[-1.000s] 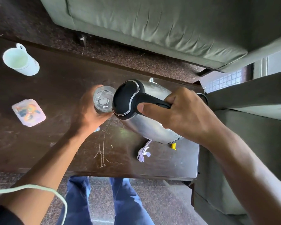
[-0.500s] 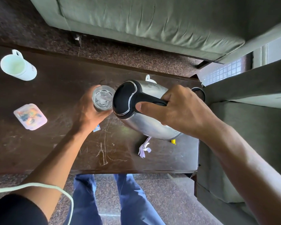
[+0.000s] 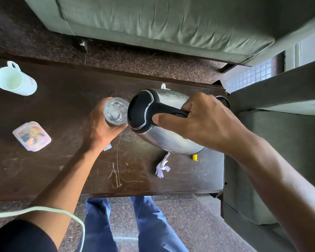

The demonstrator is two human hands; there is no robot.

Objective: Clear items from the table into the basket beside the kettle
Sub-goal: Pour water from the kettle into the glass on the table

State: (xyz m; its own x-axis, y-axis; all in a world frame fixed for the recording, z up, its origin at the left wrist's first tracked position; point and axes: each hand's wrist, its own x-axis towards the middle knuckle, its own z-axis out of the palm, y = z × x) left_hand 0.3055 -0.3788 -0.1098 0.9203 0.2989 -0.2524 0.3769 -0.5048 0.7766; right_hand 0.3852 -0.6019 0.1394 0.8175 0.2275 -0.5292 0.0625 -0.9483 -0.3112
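My right hand (image 3: 204, 120) grips the black handle of a steel kettle (image 3: 167, 140), tilted with its black lid toward a clear glass (image 3: 115, 111). My left hand (image 3: 100, 130) wraps around that glass just left of the kettle, above the dark wooden table (image 3: 62, 170). On the table lie a white mug (image 3: 15, 80) at the far left, a small clear plastic box (image 3: 31, 136) with coloured contents, a bundle of paper slips (image 3: 161, 167) and a small yellow piece (image 3: 195, 158). No basket is in view.
A green sofa (image 3: 162, 20) stands beyond the table, and a second green seat (image 3: 280, 142) lies to the right. A round kettle base (image 3: 224, 100) peeks out behind my right hand. My legs in blue jeans (image 3: 135, 224) stand at the table's near edge.
Both hands hold the same grips. The view has shifted slightly, so the mug and box sit lower in frame; the kettle stays tilted at the glass.
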